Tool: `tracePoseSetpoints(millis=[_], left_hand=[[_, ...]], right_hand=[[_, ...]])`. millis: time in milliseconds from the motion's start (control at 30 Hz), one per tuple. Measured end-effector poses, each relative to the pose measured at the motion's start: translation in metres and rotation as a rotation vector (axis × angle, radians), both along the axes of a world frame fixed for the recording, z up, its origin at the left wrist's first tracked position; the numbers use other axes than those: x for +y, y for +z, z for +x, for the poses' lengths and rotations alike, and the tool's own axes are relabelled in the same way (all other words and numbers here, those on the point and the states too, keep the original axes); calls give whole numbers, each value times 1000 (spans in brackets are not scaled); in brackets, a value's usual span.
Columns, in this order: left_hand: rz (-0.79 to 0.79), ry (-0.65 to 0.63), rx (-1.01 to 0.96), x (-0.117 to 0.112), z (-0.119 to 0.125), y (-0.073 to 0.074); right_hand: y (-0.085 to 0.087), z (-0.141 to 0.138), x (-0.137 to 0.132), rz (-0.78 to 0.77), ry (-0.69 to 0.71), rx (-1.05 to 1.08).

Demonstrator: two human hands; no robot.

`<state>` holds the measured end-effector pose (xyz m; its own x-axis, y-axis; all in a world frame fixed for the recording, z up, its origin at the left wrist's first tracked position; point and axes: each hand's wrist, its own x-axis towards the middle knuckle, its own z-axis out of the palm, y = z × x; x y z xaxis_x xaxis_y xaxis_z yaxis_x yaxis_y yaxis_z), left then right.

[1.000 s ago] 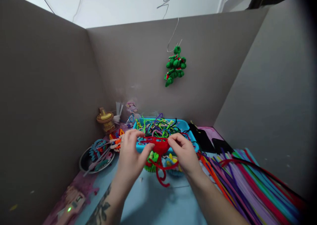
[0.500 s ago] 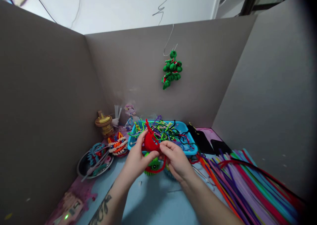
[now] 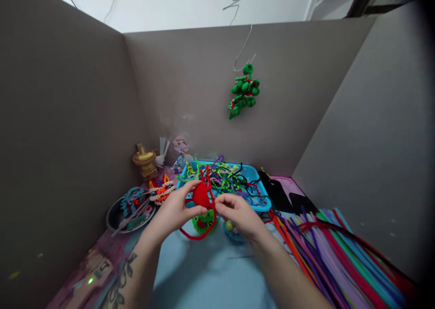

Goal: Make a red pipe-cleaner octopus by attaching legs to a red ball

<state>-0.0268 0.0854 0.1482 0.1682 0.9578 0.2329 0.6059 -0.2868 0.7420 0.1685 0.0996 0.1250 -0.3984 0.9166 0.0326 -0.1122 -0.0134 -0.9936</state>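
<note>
Left hand (image 3: 175, 208), right hand (image 3: 239, 212) — holding 1 red piece (image 3: 201, 195).

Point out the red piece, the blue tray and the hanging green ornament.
Red piece (image 3: 201, 195), head view: its rounded body.
Blue tray (image 3: 266, 205), head view: its near right corner.
Green ornament (image 3: 244, 91), head view: middle of its cluster.

text: none legible | brown cup (image 3: 148, 169): too blurred to read

Tray (image 3: 254, 173) of strands (image 3: 222, 175) just beyond their left hand (image 3: 178, 207) and right hand (image 3: 237, 212). Bowl (image 3: 117, 215) out left of them, jar (image 3: 146, 167) behind it. Strand bundle (image 3: 335, 243) out right. Ornament (image 3: 245, 91) hanging above and beyond.
</note>
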Motion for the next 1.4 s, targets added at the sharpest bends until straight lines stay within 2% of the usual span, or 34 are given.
tracePoseSetpoints(millis=[133, 233, 433, 600, 800, 1033, 1200, 1300, 1400], left_hand=[[1, -72, 16, -1, -3, 3], [0, -101, 6, -1, -4, 4], [14, -80, -7, -1, -4, 2], [48, -109, 29, -4, -2, 7], [-11, -125, 0, -6, 0, 9], [-167, -240, -143, -7, 3, 9], [-43, -158, -55, -8, 1, 9], [25, -66, 39, -8, 1, 9], [72, 5, 113, -8, 2, 7]], right_hand=[[-3, -2, -1, 27, 34, -79], [-8, -4, 0, 35, 59, -37], [-14, -8, -1, -149, 145, 202], [-15, -7, 0, -226, 189, 249], [-17, -3, 1, -166, 265, 275], [-22, -2, 2, -89, 387, 308], [-19, -1, 3, -105, 304, 268], [-14, 0, 3, -97, 166, 220], [-12, -2, 2, -17, -2, 196]])
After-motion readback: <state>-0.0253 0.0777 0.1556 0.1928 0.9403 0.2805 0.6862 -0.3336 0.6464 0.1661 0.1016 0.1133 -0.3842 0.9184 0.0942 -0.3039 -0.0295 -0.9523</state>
